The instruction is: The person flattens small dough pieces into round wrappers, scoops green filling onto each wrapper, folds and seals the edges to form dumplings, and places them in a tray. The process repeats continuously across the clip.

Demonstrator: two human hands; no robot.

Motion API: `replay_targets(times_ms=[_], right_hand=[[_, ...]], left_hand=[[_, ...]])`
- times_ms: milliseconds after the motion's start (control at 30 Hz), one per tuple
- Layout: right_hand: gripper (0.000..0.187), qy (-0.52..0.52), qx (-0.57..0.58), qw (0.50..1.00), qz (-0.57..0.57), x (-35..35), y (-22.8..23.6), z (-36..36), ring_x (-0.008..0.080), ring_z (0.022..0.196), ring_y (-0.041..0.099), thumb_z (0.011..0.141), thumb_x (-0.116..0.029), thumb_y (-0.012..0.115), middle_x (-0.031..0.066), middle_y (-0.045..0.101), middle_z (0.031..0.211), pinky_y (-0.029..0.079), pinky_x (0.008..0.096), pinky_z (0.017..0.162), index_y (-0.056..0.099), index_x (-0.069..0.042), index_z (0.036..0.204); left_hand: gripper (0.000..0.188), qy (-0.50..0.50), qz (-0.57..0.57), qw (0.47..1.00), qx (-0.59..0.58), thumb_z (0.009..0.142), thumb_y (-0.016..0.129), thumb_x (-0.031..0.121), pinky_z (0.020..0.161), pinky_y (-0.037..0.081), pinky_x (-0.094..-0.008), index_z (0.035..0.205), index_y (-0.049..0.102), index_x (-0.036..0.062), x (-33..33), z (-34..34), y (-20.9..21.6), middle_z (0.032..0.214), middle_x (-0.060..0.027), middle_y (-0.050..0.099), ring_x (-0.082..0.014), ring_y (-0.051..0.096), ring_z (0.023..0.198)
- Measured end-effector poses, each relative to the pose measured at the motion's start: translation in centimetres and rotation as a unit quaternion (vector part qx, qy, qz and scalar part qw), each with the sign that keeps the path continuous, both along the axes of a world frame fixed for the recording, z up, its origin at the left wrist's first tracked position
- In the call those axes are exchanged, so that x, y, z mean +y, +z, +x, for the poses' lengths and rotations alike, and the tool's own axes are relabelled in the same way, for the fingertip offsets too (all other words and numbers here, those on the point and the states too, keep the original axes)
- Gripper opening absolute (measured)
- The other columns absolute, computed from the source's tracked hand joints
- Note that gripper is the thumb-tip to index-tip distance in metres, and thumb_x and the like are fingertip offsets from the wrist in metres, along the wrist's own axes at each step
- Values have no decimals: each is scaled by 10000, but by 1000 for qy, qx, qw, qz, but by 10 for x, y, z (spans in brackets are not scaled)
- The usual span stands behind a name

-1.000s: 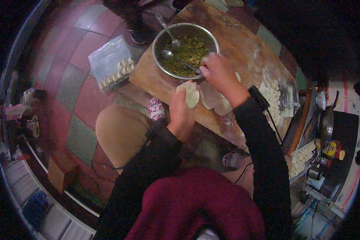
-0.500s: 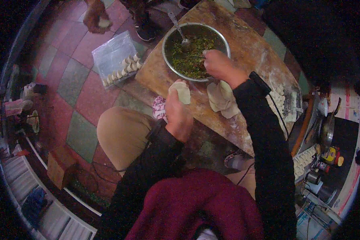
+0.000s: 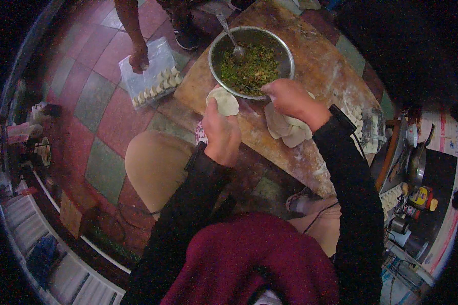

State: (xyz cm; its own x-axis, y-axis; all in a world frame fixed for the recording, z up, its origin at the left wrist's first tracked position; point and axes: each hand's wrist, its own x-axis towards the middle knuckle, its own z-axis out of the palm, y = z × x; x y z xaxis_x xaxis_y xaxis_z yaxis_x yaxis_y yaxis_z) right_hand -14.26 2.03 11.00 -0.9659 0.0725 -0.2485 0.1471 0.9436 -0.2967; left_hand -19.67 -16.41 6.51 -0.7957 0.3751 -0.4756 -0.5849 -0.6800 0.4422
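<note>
Left hand [image 3: 222, 134] pinches a flat, unfilled wrapper [image 3: 225, 103] under its thumb above the near edge of the board [image 3: 313, 56]; right hand [image 3: 291, 101] apparently pinches a spoon [image 3: 254, 90] at the near rim of the bowl [image 3: 286, 61]. Shaped dumplings [image 3: 160, 84] already line the tray [image 3: 161, 53]; stacked wrappers [image 3: 285, 130] by the board's near edge remain unfilled.
</note>
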Motion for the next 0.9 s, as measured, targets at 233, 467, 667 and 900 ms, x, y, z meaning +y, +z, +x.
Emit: replay_targets(times_ms=[233,467,667,900], right_hand=[[204,-189,-34,922,-336,15,1,4,115,561,527,889,-115,520,22,600,709,389,279,477,660,-38,1015],[235,-395,-17,706,-588,-3,21,26,13,462,367,925,-114,495,-44,486,638,244,188,393,608,-29,1112],[313,-324,146,818,-453,-15,17,38,69,499,458,919,-96,495,0,523,664,333,218,416,573,-39,1217],[480,-59,215,974,41,-51,-12,56,305,664,609,843,-40,493,106,573,890,501,432,600,515,-128,1315]], left_hand=[[389,69,-51,996,29,1023,286,217,971,459,-354,1248,494,-22,2,-13,9,1189,-124,586,-246,571,1098],[361,39,-42,989,140,985,362,137,951,442,-341,1275,484,-41,18,-40,12,1250,-128,562,-216,559,1108],[321,-34,74,996,27,1002,369,142,957,446,-360,1228,501,-45,46,-38,6,1181,-138,578,-242,551,1113],[340,-65,59,988,127,1014,346,180,995,437,-410,1232,461,-55,57,-35,-9,1183,-195,553,-313,538,1131]])
